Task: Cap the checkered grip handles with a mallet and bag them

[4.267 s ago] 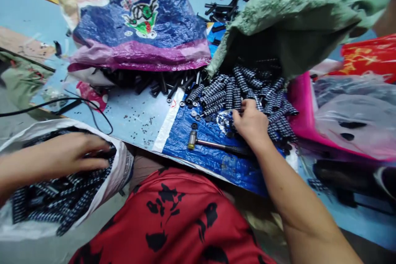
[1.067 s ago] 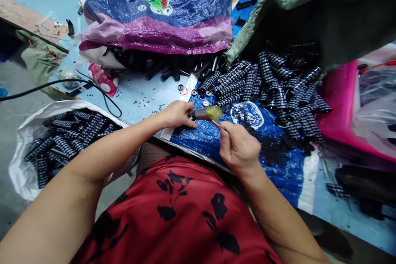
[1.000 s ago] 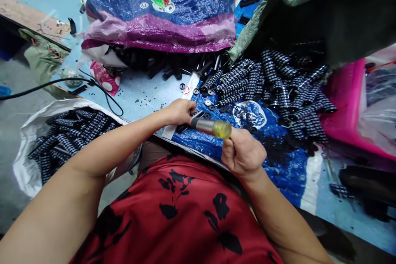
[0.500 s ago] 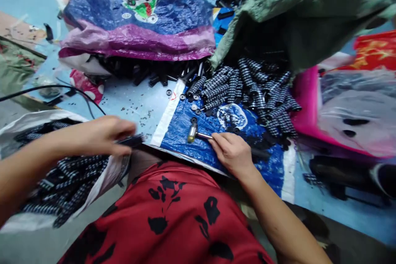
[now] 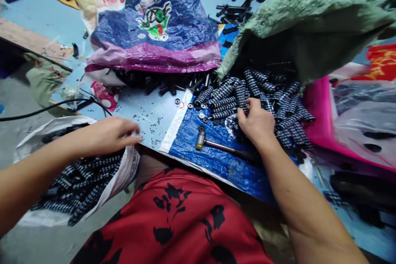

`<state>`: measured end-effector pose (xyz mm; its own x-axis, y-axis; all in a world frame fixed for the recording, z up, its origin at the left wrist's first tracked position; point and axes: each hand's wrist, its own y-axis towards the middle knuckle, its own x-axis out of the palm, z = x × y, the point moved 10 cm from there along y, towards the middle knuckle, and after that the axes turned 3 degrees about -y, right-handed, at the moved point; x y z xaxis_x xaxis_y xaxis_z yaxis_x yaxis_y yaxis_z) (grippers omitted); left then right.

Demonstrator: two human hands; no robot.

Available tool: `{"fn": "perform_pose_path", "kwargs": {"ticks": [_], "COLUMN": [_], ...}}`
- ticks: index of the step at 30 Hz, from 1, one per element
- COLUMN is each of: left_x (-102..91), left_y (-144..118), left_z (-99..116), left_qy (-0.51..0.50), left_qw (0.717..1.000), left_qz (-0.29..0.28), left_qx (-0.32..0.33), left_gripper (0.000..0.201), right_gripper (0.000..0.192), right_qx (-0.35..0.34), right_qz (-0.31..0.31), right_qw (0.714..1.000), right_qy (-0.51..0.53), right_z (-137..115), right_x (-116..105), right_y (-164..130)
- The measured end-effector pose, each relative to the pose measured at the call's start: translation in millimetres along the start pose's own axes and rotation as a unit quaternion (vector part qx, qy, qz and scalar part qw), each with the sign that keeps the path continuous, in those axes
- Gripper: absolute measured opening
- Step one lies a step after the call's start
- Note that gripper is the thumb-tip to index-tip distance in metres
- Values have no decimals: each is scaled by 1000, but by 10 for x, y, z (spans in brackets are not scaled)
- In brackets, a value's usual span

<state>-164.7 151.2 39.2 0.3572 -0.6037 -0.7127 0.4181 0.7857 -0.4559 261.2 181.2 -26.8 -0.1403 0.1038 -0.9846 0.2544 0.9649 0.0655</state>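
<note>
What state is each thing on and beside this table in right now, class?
Left hand: open, over the white bag.
Right hand: resting on the pile of patterned grips; grasp unclear.
Hammer: lying flat on the blue sheet, unheld.
White bag: open, holding grips.
Green sack: open, grips spilling out.

A light blue worktable [image 5: 40,16] stands over a grey concrete floor [image 5: 12,103].

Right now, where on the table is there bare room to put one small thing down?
The light blue table has one nearly bare patch, between the purple sack, the blue tarp and the left hand, with only tiny black specks. The tarp is also bare just below the hammer. It is crowded around the right hand, at the patterned handles.
</note>
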Motion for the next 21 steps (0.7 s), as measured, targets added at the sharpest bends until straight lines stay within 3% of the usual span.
{"fn": "perform_pose_path", "kwargs": {"ticks": [1, 2, 4, 5, 9, 13, 17, 19, 21], "left_x": [-16, -136, -349, -394, -328, -358, -439, -281, 1], "left_y": [310, 622, 1159, 1379, 1903, 1878, 1536, 1355, 1179], "left_z": [173, 257, 301, 255, 44, 1, -12, -15, 103], "left_qy": [22, 38, 48, 44, -6, -45, -136, -257, -353], "left_qw": [1000, 996, 976, 965, 946, 933, 905, 895, 892], "left_qz": [12, 79, 211, 251, 302, 346, 394, 355, 276], "left_qx": [15, 6, -25, -53, -116, -90, -80, -82, -64], "left_gripper": [29, 27, 25, 27, 29, 12, 4, 11, 22], "right_gripper": [50, 50, 51, 51, 45, 42, 54, 60, 62], "right_qx": [1, -1, -20, -32, -21, 104, 183, 227, 263], "right_qz": [17, 35, 75, 96, 140, 90, 29, -59, -154], "right_qw": [1000, 999, 993, 988, 945, 842, 715, 640, 575], "right_qy": [15, 34, 85, 114, 295, 522, 675, 732, 759], "right_z": [32, 57, 82, 88, 213, 352, 125, -138, -432], "right_x": [-42, -100, -259, -349, -533, -272, -22, 157, 307], "right_y": [-22, -57, -176, -262, -672, -916, -966, -1022, -1144]}}
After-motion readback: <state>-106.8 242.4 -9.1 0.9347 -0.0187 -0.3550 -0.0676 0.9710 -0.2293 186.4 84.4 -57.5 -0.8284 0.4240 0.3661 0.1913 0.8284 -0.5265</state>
